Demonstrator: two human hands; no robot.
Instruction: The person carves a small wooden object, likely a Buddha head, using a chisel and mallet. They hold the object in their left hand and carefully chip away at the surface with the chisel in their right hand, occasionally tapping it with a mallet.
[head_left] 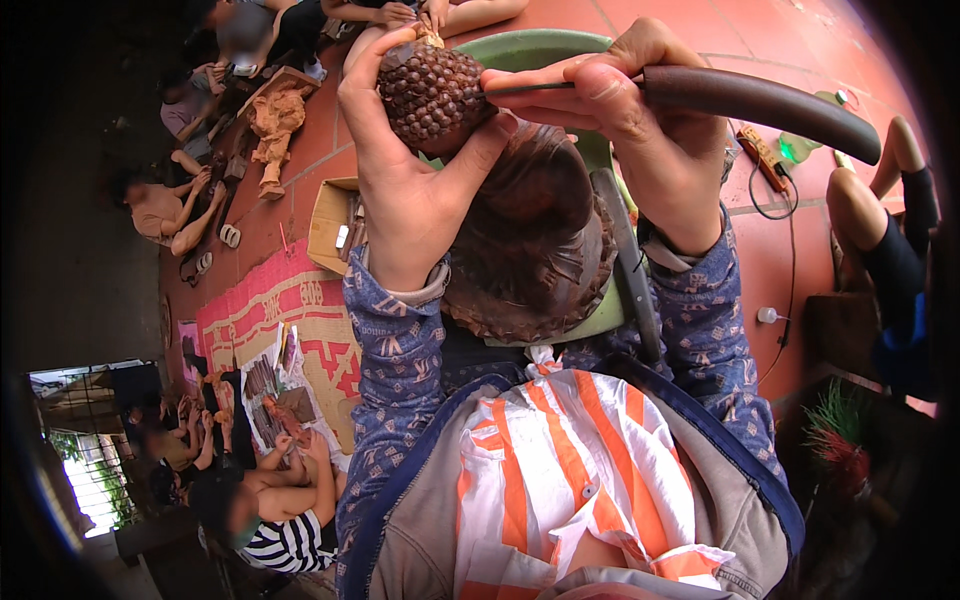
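Observation:
A dark brown carved wooden figure stands in front of my chest, its knobbly head at the top of the view. My left hand is wrapped round that head, thumb on the near side. In my right hand is a carving tool with a curved dark wooden handle and a thin metal shaft. My fingers pinch the shaft, and its tip meets the head's right side. The exact shape of the tip is hidden. Behind and below the figure is a green basin.
A dark bar lies along the basin's right side. To the left are a yellow box, a pink patterned mat and a pale carved figure. An orange power strip with cord is at right. Several people sit around.

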